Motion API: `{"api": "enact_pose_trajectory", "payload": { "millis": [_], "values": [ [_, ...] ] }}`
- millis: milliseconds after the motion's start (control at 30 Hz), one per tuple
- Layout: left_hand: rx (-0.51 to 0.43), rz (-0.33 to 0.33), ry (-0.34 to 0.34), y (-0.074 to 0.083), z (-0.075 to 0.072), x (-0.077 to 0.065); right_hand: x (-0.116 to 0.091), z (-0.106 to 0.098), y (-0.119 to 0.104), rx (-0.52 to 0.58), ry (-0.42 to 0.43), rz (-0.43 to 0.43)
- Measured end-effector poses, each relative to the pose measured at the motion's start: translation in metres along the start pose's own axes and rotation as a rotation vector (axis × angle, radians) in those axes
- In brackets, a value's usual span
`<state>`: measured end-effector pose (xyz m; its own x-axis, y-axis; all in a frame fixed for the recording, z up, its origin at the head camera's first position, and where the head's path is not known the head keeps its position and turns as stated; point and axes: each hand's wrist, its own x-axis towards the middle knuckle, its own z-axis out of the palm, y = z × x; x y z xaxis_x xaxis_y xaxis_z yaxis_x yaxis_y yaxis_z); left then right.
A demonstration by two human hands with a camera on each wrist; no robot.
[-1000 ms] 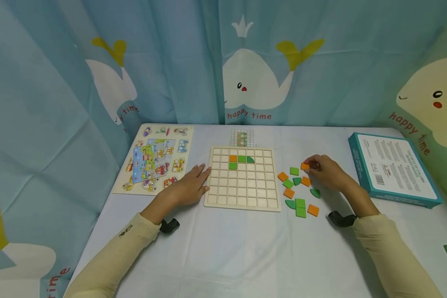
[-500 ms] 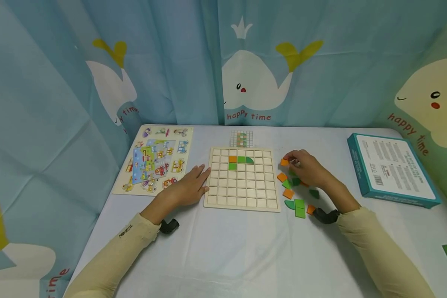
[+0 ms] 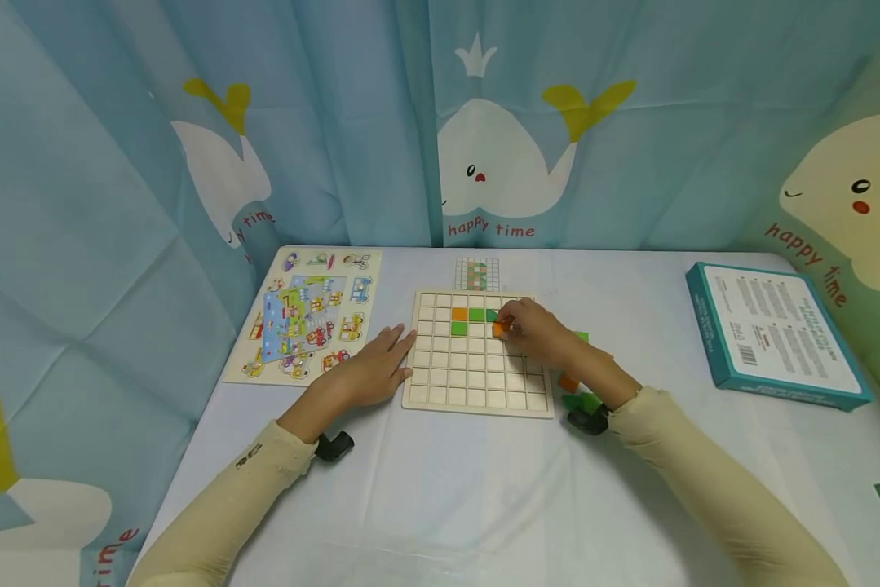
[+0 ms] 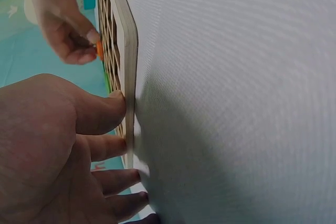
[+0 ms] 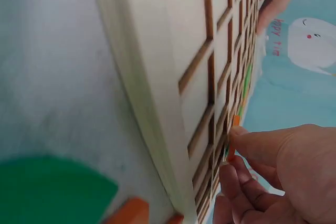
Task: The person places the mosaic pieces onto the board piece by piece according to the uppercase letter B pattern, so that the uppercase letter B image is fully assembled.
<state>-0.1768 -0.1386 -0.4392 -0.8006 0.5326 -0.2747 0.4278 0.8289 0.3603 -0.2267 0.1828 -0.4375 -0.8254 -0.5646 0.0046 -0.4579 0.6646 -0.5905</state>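
A wooden grid board point(image 3: 476, 383) lies mid-table with an orange square tile point(image 3: 459, 313), two green square tiles and a dark green quarter-round tile set in its upper cells. My right hand point(image 3: 538, 333) pinches another orange square tile point(image 5: 234, 137) between thumb and fingers, close over the board just below the quarter-round tile, which it partly covers. My left hand point(image 3: 366, 371) rests at the board's left edge, fingers spread; in the left wrist view the thumb and fingertips touch the rim.
Loose green and orange tiles point(image 3: 568, 381) lie right of the board, partly hidden under my right forearm. Behind the board is a small pattern card point(image 3: 477, 274). A picture puzzle board point(image 3: 351, 285) with cards stands left, a teal box point(image 3: 784, 334) right.
My right hand has carried the orange square tile leftward from the loose pile to over the board. The left hand has stayed at the board's edge.
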Motion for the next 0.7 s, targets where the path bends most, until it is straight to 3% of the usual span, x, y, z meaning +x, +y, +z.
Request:
{"api": "enact_pose_trajectory", "payload": {
  "millis": [167,500,700],
  "values": [
    [-0.003,-0.001,0.000,0.000,0.000,0.000,0.005,0.007,-0.004,-0.068,0.030,-0.035],
    [0.012,0.006,-0.006,0.000,-0.001,0.000,0.006,0.014,-0.005,-0.087,0.083,-0.050],
    [0.011,0.002,-0.007,-0.001,0.000,0.001,-0.002,0.004,0.000,-0.053,0.070,-0.052]
  ]
}}
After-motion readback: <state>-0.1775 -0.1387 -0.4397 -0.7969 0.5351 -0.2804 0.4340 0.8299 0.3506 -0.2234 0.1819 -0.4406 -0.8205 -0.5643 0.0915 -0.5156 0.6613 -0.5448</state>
